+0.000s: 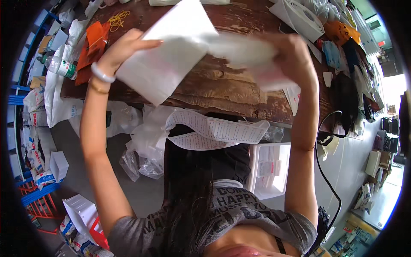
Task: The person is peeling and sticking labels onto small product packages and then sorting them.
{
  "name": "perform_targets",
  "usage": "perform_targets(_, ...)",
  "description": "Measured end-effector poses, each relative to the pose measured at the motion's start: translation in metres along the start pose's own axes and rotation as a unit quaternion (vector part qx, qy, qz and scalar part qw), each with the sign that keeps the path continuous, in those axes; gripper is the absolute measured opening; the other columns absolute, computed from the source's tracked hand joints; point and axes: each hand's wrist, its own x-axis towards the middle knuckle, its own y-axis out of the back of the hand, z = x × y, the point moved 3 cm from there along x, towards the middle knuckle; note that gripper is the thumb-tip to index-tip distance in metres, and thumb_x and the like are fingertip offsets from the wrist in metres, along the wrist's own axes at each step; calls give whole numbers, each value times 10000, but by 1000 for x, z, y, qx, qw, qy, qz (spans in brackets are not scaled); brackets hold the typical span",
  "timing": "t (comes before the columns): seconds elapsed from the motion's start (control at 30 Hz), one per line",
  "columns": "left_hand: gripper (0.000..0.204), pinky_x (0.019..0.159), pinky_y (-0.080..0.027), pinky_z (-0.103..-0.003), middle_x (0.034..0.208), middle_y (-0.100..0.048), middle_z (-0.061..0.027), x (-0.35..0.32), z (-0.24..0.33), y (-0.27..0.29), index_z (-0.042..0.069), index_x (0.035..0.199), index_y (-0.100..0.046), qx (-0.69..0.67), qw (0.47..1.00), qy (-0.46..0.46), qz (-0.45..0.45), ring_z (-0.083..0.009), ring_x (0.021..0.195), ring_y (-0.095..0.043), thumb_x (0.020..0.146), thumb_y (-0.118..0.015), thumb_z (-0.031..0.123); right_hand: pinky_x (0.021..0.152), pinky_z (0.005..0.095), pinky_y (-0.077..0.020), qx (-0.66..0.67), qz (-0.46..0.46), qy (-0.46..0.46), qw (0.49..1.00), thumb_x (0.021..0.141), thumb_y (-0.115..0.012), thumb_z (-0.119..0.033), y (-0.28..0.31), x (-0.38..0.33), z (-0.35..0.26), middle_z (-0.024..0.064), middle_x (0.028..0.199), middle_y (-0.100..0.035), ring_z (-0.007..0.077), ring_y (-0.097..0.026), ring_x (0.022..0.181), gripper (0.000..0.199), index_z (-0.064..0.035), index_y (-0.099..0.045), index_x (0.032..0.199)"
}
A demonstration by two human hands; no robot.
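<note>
A dark, worn wooden table [222,85] carries the clutter — yellow rubber bands [117,19] near its far edge, an orange cloth [92,45] and a plastic water bottle [61,66] at its left end, a white roll of labels [302,19] and folded garments [342,47] along the right.

White bag [165,60] w/ faint pink print in my hands. Desk [218,85] dark brown, worn grain. Orange cloth [92,45], yellow rubber bands [117,19], white bangle [102,73] + gold one on my wrist. My tee [239,210] grey w/ dark lettering.
</note>
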Motion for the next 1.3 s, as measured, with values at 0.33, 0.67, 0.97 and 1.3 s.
perform_targets(0.33, 235, 751, -558, -270, 978, -757, -80, -126, -18, 18, -19, 1052, -729, -245, 941, 38, 232, -136, 830, -725, 938, -742, 186, 1157, 504, -414, -267, -21, -45, 962, 881, -724, -276, -170, 76, 49, 192, 1578, -445, 369, -445, 1422, 716, -42, -477, 1511)
perform_targets(0.67, 239, 717, -557, -269, 911, -760, -67, -138, -5, 2, -22, 1008, -753, -259, 933, 70, 238, -138, 772, -729, 952, -708, 206, 1178, 482, -443, 275, -63, 125, 951, 777, -884, -348, -113, 21, -125, 255, 1612, -373, 410, -497, 1401, 1111, -69, -236, 1636)
perform_targets(0.97, 475, 944, -514, -332, 1153, -716, -131, -92, 46, -46, -18, 1232, -659, -425, 896, 20, 127, -200, 1030, -702, 1065, -505, 399, 748, 362, -589, 508, 204, -136, 826, 904, -686, -93, -109, -15, -152, 220, 955, -740, 340, -766, 890, 305, 48, -671, 1174)
perform_targets(1.3, 356, 1195, -344, -449, 1505, -524, -143, -42, -20, -185, 28, 1231, -675, 275, 930, -229, 84, -347, 1427, -461, 926, -752, 196, 544, 246, -521, 495, -23, -447, 745, 1091, -566, -340, -102, -95, -97, 110, 753, -718, 135, -696, 629, 449, 85, -701, 1035)
